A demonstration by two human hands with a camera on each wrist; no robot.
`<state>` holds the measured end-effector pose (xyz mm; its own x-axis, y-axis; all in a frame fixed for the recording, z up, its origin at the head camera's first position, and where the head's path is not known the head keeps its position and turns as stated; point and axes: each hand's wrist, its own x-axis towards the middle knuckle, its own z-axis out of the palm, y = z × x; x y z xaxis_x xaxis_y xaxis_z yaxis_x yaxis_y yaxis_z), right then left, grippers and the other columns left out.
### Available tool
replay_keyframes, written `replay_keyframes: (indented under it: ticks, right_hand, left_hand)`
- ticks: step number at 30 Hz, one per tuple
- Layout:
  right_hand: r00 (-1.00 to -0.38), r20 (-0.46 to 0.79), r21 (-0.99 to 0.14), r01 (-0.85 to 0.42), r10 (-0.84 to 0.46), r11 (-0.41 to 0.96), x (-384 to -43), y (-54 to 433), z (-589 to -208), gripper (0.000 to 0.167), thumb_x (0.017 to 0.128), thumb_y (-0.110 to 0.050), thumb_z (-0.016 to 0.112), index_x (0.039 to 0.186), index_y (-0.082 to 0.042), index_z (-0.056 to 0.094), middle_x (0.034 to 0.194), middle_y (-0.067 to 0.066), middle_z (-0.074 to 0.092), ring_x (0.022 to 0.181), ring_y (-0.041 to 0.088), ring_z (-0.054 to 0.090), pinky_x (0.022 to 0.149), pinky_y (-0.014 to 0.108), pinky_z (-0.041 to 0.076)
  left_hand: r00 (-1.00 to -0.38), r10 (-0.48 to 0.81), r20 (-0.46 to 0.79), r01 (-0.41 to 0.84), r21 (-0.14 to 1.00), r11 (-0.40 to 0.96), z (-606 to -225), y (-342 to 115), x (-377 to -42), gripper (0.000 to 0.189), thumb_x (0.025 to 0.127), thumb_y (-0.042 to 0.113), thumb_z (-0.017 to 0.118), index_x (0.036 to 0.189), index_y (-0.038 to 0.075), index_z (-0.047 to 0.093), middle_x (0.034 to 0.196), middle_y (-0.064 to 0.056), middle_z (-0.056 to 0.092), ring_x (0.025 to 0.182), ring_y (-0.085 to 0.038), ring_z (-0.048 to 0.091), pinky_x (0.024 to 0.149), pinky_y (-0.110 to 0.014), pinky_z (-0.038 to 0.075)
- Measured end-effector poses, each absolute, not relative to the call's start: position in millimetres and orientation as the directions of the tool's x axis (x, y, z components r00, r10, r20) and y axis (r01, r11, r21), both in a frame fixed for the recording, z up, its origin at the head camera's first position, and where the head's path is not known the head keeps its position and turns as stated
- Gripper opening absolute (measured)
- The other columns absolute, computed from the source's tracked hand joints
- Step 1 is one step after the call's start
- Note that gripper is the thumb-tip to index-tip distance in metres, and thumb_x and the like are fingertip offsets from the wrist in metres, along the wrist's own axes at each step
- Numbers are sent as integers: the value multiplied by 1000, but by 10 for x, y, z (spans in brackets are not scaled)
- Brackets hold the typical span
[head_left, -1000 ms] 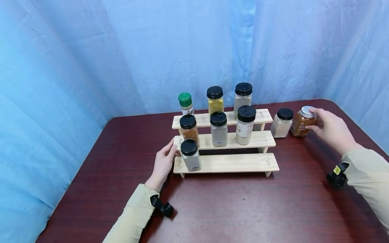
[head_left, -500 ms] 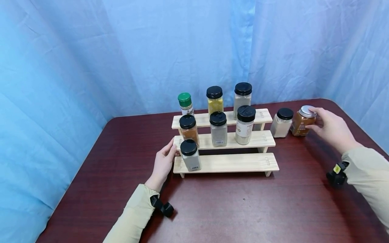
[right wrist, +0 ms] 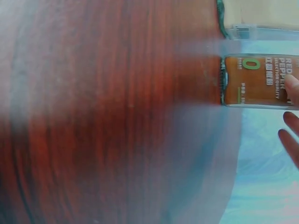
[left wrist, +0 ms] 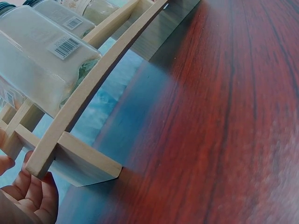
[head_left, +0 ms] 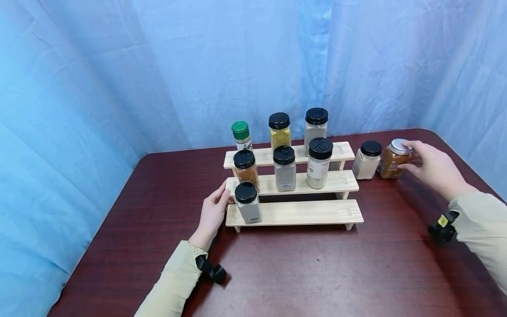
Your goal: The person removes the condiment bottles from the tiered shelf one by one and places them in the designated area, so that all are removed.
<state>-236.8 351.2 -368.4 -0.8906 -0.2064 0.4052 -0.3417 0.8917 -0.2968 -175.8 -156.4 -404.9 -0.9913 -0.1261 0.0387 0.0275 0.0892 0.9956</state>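
Note:
My left hand (head_left: pixel 214 213) grips the left end of a three-tier wooden spice rack (head_left: pixel 305 213), thumb near the middle tier; in the left wrist view its fingers (left wrist: pixel 35 191) curl by the end of a board. My right hand (head_left: pixel 435 169) holds a spice jar (head_left: pixel 391 164) with a silver lid and reddish-brown contents, standing on the table right of the rack. In the right wrist view the thumb lies on its brown label (right wrist: pixel 261 79), and the other fingertips show beside it. A black-lidded jar (head_left: pixel 366 164) with pale contents stands just left of it.
On the rack's bottom tier, at the left, stands a black-lidded jar (head_left: pixel 249 207). Several jars, among them an orange-filled one (head_left: pixel 247 174), fill the middle tier; a green-capped bottle (head_left: pixel 242 138) and others stand on top. Blue curtains (head_left: pixel 237 66) hang behind the dark red table (head_left: pixel 301 273).
The right wrist and sleeve have shifted slightly to the right, while the right hand stays at the silver-lidded jar. The left hand and the rack look unmoved.

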Motion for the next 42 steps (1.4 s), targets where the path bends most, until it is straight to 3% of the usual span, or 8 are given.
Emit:
replay_keyframes:
  ticks: [10, 15, 19, 21, 23, 27, 37, 42]
  right_hand:
    - [-888, 399, -342, -375, -228, 862, -2374, 3519, -3562, 59, 71, -1, 80, 120, 11, 48, 111, 30, 49, 102, 44, 44, 85, 56, 34]
    - [-848, 510, -389, -374, -142, 842, -2269, 3439, -3454, 47, 77, -6, 77, 116, 8, 55, 112, 28, 54, 100, 40, 49, 86, 46, 35]
    - [-807, 585, -415, -382, -80, 826, -2172, 3365, -3372, 42, 81, -10, 74, 116, 4, 59, 111, 21, 57, 99, -3, 49, 86, 17, 31]
    - [-799, 598, -438, -390, -61, 810, -2131, 3328, -3338, 42, 81, -11, 74, 118, 2, 59, 109, 6, 58, 94, -20, 40, 83, 9, 26]
    - [-789, 613, -456, -405, -51, 792, -2093, 3279, -3314, 42, 81, -11, 74, 119, 0, 59, 107, -12, 55, 90, -28, 35, 81, 4, 24]
    - [-760, 649, -485, -458, -45, 745, -2010, 3143, -3286, 41, 79, -6, 75, 117, 0, 61, 103, -34, 45, 88, -27, 42, 80, 3, 27]
    - [-662, 740, -445, -617, -121, 649, -1820, 2698, -3249, 54, 62, 23, 74, 111, 5, 63, 105, -27, 51, 92, -17, 51, 78, 2, 37]
    - [-608, 779, -451, -713, -153, 537, -1751, 2513, -3237, 40, 67, 20, 72, 105, 12, 62, 107, -19, 57, 87, -12, 55, 73, 4, 40]
  left_hand:
    - [-991, -136, 17, 4, 995, 95, -4036, -1562, -1744, 43, 99, 15, 50, 141, 6, 44, 133, -21, 52, 80, 5, 57, 75, -14, 45]
    - [-990, -137, 31, 16, 994, 111, -4036, -1555, -1740, 43, 98, 16, 51, 140, 6, 45, 135, -19, 51, 86, 5, 56, 80, -12, 44]
    - [-990, -136, 40, 25, 994, 107, -4039, -1552, -1742, 43, 98, 16, 51, 140, 5, 45, 135, -19, 50, 87, 5, 57, 80, -13, 44]
    - [-990, -136, 35, 22, 995, 98, -4039, -1552, -1743, 43, 98, 16, 51, 140, 5, 45, 135, -20, 51, 85, 5, 58, 78, -13, 45]
    - [-991, -133, 28, 17, 996, 90, -4038, -1556, -1740, 44, 99, 15, 51, 140, 5, 44, 133, -22, 52, 81, 4, 58, 75, -14, 46]
    - [-992, -123, 22, 11, 996, 87, -4031, -1562, -1736, 44, 99, 16, 50, 141, 6, 43, 132, -22, 53, 77, 4, 57, 73, -14, 46]
    - [-991, -124, 56, 42, 993, 114, -4031, -1562, -1746, 43, 98, 15, 51, 140, 5, 44, 132, -21, 53, 75, 5, 57, 75, -13, 44]
    - [-989, -135, 57, 40, 991, 126, -4031, -1556, -1749, 43, 98, 16, 52, 139, 5, 46, 138, -12, 50, 86, 6, 56, 83, -11, 41]
